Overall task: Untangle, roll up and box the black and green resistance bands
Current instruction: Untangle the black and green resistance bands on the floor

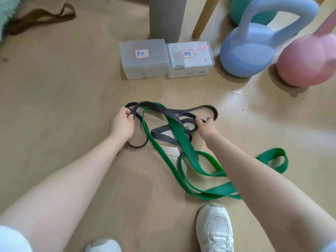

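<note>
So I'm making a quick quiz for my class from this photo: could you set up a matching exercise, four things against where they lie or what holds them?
Things:
1. black band
2. green band
3. blue kettlebell
4. brown band

Places:
A. far left on the floor, untouched
B. between the boxes and the pink kettlebell
C. pinched by both hands
D. trailing under the right forearm

Pairs: 1-C, 2-D, 3-B, 4-A
</note>
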### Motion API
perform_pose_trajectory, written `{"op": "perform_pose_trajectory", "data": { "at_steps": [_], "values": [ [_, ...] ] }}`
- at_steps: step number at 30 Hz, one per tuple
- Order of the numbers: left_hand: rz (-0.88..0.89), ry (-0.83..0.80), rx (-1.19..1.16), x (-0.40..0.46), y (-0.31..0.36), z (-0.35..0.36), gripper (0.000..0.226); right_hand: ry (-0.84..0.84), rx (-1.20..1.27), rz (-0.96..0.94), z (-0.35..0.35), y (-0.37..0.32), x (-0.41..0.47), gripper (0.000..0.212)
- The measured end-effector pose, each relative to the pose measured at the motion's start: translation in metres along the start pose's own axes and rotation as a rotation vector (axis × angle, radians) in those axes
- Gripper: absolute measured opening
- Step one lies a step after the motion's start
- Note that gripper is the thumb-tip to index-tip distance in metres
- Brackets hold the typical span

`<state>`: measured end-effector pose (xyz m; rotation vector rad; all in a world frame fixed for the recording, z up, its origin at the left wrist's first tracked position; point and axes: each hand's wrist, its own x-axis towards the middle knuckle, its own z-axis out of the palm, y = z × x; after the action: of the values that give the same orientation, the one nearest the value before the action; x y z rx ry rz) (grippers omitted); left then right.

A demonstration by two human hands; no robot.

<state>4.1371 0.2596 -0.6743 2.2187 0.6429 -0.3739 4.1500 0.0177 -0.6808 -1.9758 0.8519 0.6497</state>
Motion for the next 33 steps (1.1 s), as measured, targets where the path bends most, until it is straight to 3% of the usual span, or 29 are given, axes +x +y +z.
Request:
{"op": "perform_pose_trajectory", "data": {
  "at_steps": [3,7,11,14,17,21,23,26,27,30,33],
  "values": [
    [0.062,-0.022,-0.074,0.005,0.01,0.002,0.026,-0.029,0.315,0.172,0.018,-0.02,0.024,0.058],
    [0.078,-0.109,-0.041,0.015,0.016,0.004,0.045,-0.043,0.274,0.106,0.038,-0.035,0.042,0.067],
    [0.013,-0.12,0.026,0.022,0.006,0.006,0.038,-0.12,0.272,-0.171,0.056,-0.06,0.052,0.052],
    [0.021,-0.086,-0.037,0.031,-0.005,-0.001,0.064,-0.194,0.123,-0.437,0.076,-0.091,0.044,0.04],
    [0.181,-0.011,0.003,0.036,-0.01,-0.019,0.082,-0.331,-0.121,-0.69,0.103,-0.124,0.029,0.032],
    [0.394,0.172,0.094,0.033,-0.012,-0.039,0.078,-0.694,-0.202,-0.843,0.126,-0.16,0.002,0.041],
    [0.493,0.192,0.205,0.033,-0.02,-0.04,0.065,-0.596,-0.121,-0.866,0.122,-0.158,-0.001,0.047],
    [0.502,0.06,0.364,0.034,-0.025,-0.032,0.053,-0.097,0.012,-0.726,0.101,-0.123,0.012,0.043],
    [0.503,-0.007,0.391,0.034,-0.025,-0.027,0.054,-0.003,-0.037,-0.641,0.091,-0.105,0.018,0.039],
    [0.557,-0.109,0.445,0.037,-0.016,-0.012,0.057,-0.06,-0.485,-0.496,0.072,-0.046,0.027,0.035],
    [0.556,-0.148,0.553,0.042,-0.008,0.002,0.049,-0.12,-0.717,-0.547,0.077,-0.018,0.025,0.041]
  ]
}}
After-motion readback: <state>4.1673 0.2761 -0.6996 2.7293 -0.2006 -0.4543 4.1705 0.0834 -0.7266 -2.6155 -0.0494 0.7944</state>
